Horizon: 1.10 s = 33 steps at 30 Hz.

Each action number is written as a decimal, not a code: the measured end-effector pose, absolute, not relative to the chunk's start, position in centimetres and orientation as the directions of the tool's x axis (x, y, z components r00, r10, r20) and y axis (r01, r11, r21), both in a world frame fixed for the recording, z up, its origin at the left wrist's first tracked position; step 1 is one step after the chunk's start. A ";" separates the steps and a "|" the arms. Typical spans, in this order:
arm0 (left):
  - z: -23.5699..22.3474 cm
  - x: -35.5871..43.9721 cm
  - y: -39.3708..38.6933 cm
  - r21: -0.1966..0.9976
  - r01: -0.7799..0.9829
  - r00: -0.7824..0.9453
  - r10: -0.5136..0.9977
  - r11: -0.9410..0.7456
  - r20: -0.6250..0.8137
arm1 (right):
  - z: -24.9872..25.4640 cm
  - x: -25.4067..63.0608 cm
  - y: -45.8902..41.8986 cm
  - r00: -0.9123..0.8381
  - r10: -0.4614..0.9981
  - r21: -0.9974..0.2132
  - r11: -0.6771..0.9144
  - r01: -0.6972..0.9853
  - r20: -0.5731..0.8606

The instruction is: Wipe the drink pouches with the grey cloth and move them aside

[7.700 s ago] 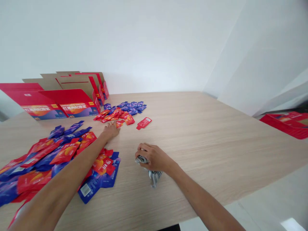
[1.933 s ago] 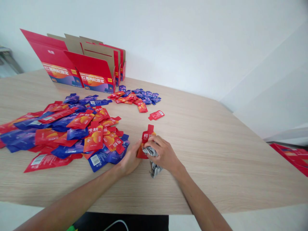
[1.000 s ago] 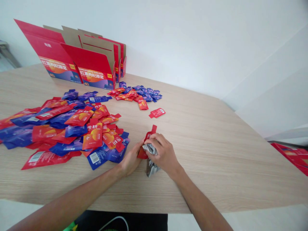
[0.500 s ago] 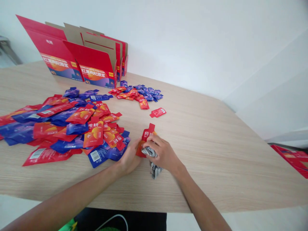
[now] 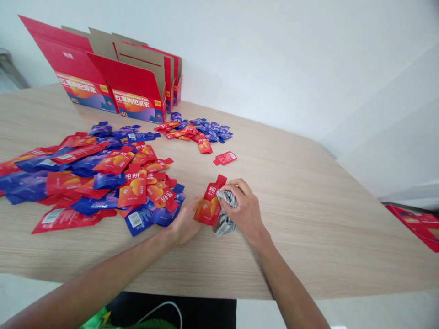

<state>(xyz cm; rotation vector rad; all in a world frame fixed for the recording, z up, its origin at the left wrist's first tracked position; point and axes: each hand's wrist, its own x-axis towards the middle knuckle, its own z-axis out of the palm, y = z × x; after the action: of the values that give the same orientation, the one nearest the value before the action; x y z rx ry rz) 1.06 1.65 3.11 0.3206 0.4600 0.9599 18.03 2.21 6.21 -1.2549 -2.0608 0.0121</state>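
Observation:
A red and orange spouted pouch is tilted up over the table, its narrow neck pointing away from me. My left hand is closed on its left edge, with part of the fingers hidden behind it. At the pouch's right edge, my right hand pinches a crumpled grey and white striped cloth, which touches the pouch and hangs below the fingers. To the left of my left hand spreads a big heap of red and blue pouches.
Behind my hands lies a single red pouch, back side up. Farther off is a smaller pile of red and blue pouches. Several open red cartons stand at the back left against the white wall. A red printed item shows at the far right.
My right hand has slid the cloth rightward, from across the pouch's front to its right edge, uncovering more of the print. My left hand keeps its hold.

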 end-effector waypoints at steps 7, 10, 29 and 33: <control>3.1 0.7 1.9 0.459 -0.724 0.442 0.858 0.514 -0.263 | 5.9 17.5 2.0 -0.503 0.727 -0.292 0.664 0.688 0.467; 3.3 0.5 1.9 0.476 -0.717 0.424 0.861 0.509 -0.282 | 5.7 16.9 1.7 -0.648 0.648 -0.248 0.758 0.604 0.401; 1.6 0.8 1.4 0.942 -0.309 0.499 0.866 0.132 0.042 | 6.9 18.7 2.4 -0.218 0.779 -0.379 0.504 0.776 0.588; 1.3 0.7 1.7 0.960 -0.275 0.421 0.903 0.042 0.082 | 6.6 18.3 2.2 -0.458 0.735 -0.311 0.646 0.697 0.500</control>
<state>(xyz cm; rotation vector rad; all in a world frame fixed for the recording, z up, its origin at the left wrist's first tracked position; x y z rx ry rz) 0.70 1.71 1.28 1.1951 0.6739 1.0149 18.27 2.18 6.58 -1.1086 -2.2560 0.0815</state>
